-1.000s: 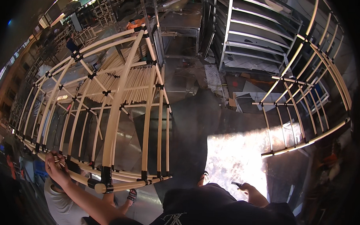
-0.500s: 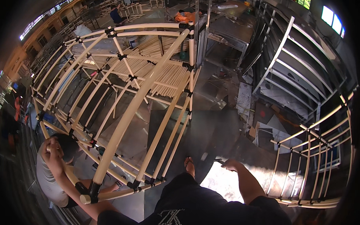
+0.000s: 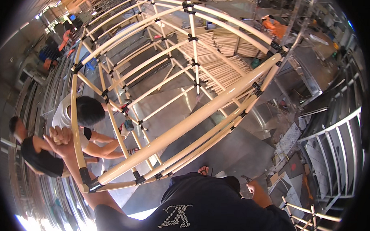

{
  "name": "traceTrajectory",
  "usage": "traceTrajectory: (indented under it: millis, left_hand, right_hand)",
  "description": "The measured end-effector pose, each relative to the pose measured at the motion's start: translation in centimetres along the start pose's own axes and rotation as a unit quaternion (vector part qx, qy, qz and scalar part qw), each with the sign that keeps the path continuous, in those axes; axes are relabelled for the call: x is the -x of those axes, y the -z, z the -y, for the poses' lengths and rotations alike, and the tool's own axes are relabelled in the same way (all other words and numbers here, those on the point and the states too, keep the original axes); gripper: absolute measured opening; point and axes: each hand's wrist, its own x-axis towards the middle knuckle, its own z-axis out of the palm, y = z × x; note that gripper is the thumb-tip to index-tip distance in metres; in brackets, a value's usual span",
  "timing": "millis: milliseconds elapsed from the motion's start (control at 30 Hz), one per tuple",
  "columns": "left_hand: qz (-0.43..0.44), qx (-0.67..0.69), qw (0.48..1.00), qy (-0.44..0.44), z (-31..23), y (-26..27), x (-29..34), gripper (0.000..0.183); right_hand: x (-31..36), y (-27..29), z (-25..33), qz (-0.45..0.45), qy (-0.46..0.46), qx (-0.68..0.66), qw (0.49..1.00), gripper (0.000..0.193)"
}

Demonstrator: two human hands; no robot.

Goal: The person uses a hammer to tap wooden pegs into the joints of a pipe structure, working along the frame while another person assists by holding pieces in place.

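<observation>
A large rack frame of cream pipes (image 3: 201,106) with black joints stands before me, to the left. My left hand (image 3: 61,136) is raised beside its near left upright pipe (image 3: 76,124), with the forearm passing behind the near corner joint (image 3: 91,184). Its fingers are curled, and what they hold, if anything, is hidden. Low on the right, my right hand (image 3: 254,186) is closed round a slim dark tool (image 3: 245,178) whose kind I cannot make out.
A co-worker in a light shirt (image 3: 63,113) crouches by the frame's left side near a power drill (image 3: 129,124). Another person in black (image 3: 43,156) is farther left. Loose cream pipes (image 3: 228,56) lie beyond. Metal racking (image 3: 330,149) and a smaller pipe frame (image 3: 312,213) stand right.
My view has swung left, so the large frame sits farther right in it. The person in black has come into view. My right hand still holds the dark tool.
</observation>
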Motion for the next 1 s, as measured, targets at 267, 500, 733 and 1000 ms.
traceTrajectory:
  millis: [267,500,733,1000]
  left_hand:
    - [-0.492,-0.162,0.752,-0.408,-8.5,-15.3,12.3,0.058]
    - [-0.113,0.011,0.993,-0.025,14.5,-33.4,14.9,0.024]
    - [0.361,-0.276,0.823,0.341,32.7,-53.6,3.0,0.02]
    - [0.401,-0.318,0.79,0.338,39.4,-62.1,-1.9,0.035]
  right_hand:
    - [5.8,9.8,9.3,-0.006,0.201,0.043,0.979,0.015]
    - [10.8,17.8,24.8,-0.009,0.457,0.168,0.873,0.012]
    - [29.0,22.2,38.8,0.034,0.672,-0.013,0.739,0.014]
    - [41.0,25.9,46.5,0.162,0.735,-0.044,0.657,0.041]
